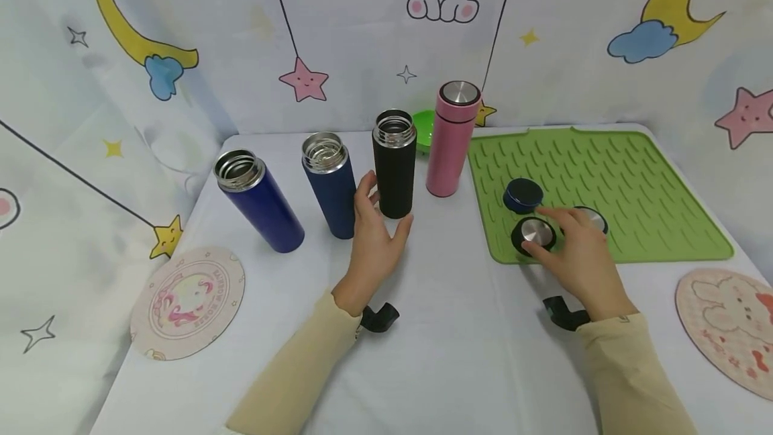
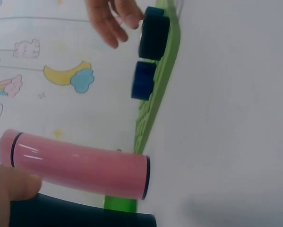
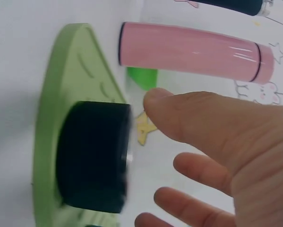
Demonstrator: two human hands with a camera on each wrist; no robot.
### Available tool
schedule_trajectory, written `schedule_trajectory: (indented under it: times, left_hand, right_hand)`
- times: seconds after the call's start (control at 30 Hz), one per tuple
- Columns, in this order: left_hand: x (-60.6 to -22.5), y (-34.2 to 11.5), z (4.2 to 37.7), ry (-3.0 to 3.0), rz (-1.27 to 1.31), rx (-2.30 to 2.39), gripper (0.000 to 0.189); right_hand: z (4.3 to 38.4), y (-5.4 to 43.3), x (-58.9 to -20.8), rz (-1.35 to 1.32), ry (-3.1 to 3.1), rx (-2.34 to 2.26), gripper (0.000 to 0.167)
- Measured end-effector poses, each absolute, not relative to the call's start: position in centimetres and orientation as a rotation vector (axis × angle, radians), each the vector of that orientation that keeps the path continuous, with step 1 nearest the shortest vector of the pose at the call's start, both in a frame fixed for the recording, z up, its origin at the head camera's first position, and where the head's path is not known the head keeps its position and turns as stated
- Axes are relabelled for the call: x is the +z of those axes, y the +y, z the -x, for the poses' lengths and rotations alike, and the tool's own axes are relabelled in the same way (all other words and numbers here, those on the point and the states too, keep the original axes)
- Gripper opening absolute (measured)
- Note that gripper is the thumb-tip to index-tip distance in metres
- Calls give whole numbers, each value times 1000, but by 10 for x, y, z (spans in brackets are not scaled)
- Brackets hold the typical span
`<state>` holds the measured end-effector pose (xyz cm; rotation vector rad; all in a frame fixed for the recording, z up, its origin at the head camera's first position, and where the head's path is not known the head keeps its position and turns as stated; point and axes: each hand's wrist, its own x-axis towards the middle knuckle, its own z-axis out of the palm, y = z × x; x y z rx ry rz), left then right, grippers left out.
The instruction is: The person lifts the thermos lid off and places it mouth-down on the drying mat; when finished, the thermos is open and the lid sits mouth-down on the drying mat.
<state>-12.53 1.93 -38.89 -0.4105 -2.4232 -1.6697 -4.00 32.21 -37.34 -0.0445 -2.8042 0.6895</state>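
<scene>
Above white cloth, left grip gapes beside a lidless black bottle, right grip gapes over a lid.

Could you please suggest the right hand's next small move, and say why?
I'd probably lower the right hand to grip the front black lid: the hand hovers just off that lid, which lies on the green mat, and the black bottle beside the left hand has no lid on.
</scene>
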Motion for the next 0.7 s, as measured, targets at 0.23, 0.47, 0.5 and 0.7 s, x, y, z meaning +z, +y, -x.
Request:
schedule_trajectory:
  times: [0.23, 0.47, 0.5, 0.7]
  left_hand:
    - [-386, 32, 109, -2344, 652, -1738, 76]
    - [-384, 60, 118, -2492, 820, -1666, 92]
    - [-385, 65, 120, -2507, 811, -1666, 93]
    - [-387, 90, 139, -2511, 667, -1746, 94]
  right_hand:
    - [25, 317, -362, 3, -2650, 702, 56]
    - [13, 301, -365, -188, -2520, 779, 63]
    - [12, 299, -366, -208, -2515, 801, 64]
    - [11, 288, -375, -307, -2494, 866, 61]
